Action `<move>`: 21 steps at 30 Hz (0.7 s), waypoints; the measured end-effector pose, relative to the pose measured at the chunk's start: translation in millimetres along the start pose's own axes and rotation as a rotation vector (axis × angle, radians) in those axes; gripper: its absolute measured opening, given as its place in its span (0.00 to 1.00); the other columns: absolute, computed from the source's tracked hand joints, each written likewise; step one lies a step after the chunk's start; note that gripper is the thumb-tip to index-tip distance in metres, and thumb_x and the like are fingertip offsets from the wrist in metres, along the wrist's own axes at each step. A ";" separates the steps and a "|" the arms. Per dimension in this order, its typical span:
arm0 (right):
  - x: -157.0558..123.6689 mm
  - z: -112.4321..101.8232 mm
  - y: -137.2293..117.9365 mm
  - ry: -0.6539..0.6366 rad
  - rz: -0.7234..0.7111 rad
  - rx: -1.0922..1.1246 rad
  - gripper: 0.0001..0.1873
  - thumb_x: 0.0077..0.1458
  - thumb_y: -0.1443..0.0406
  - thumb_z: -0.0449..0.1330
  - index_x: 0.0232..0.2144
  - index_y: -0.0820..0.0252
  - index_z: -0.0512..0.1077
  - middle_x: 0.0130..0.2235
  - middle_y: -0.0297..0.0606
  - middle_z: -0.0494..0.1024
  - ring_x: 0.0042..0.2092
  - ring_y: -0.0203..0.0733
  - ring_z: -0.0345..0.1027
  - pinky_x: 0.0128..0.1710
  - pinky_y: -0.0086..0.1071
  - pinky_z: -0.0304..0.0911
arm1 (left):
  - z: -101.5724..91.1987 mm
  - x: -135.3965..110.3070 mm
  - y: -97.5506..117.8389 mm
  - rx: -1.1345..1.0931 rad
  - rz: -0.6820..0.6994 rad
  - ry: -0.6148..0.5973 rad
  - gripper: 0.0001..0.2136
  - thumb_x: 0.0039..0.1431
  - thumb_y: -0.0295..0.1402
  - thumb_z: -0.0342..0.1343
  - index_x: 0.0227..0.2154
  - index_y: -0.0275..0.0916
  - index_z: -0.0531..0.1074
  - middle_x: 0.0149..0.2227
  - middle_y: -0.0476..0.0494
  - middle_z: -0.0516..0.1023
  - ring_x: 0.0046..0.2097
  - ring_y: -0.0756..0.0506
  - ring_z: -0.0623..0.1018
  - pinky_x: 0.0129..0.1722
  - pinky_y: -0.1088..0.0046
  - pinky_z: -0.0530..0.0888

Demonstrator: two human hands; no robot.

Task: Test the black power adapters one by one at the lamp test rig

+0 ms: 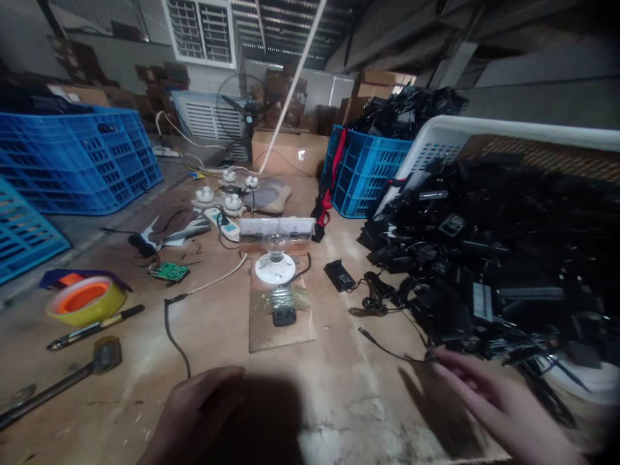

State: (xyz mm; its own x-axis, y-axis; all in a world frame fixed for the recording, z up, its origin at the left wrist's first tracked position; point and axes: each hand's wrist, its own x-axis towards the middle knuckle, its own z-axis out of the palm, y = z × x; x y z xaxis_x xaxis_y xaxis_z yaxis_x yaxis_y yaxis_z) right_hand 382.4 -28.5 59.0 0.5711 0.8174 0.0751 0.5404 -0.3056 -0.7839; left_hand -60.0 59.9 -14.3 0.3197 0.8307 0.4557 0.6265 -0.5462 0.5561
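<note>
Warehouse rm, cardboard boxes [285,97] stacked at back, pedestal fan [242,103] behind wooden counter [339,413].

Containers: blue plastic crates [82,161] along L side, contents not readable. Blue crate [372,171] back R, heaped w/ blk cables & adapters [407,113] above its rim. White plastic basket [508,129] tilted at R, big heap of blk power adapters [484,258] spilling out of it onto counter, cords tangled, matte blk casings, some w/ labels.

R hand [504,403] open, fingers spread, at lower edge of heap, tips just beside thin blk cable [392,352]; contact unclear. L hand [198,407] at bottom edge of view, dark, fingers loosely curled, nothing visible in it, near a looping blk cord [174,336].

Mid-counter: clear bulb in white lamp holder [275,268] on wood board [285,336]; blk adapter w/ small display [339,274] just R of board. Further L: power strip [221,223], green circuit board [169,272], tape roll [87,300].
</note>
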 end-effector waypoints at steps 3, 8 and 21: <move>45.8 48.3 -18.1 -0.032 -0.232 -0.197 0.29 0.42 0.47 0.68 0.44 0.54 0.80 0.33 0.37 0.75 0.29 0.46 0.69 0.30 0.37 0.63 | 1.3 -3.1 -4.7 0.016 0.034 0.040 0.07 0.63 0.40 0.60 0.42 0.50 0.79 0.36 0.55 0.87 0.34 0.48 0.86 0.32 0.81 0.81; 112.2 66.3 -61.4 0.175 -0.280 -0.141 0.16 0.48 0.51 0.61 0.26 0.58 0.73 0.30 0.40 0.71 0.31 0.46 0.65 0.32 0.38 0.60 | 0.3 -5.2 -2.7 -0.009 0.012 0.052 0.08 0.64 0.37 0.58 0.44 0.50 0.78 0.37 0.54 0.86 0.33 0.49 0.86 0.33 0.81 0.81; -22.0 92.3 -58.9 -0.696 -0.939 -0.523 0.26 0.42 0.74 0.59 0.45 0.54 0.78 0.54 0.44 0.78 0.55 0.63 0.68 0.55 0.59 0.63 | -11.9 -1.0 30.8 -0.079 -0.228 -0.136 0.08 0.63 0.35 0.55 0.43 0.44 0.73 0.30 0.52 0.79 0.28 0.49 0.77 0.27 0.77 0.73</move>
State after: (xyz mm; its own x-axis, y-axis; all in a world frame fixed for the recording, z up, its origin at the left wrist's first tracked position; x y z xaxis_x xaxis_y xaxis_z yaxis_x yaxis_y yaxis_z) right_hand 280.9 16.6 46.6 -0.5164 0.8563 0.0046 0.8264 0.4998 -0.2593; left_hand -49.5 41.0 10.6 0.2725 0.9371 0.2183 0.6378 -0.3458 0.6882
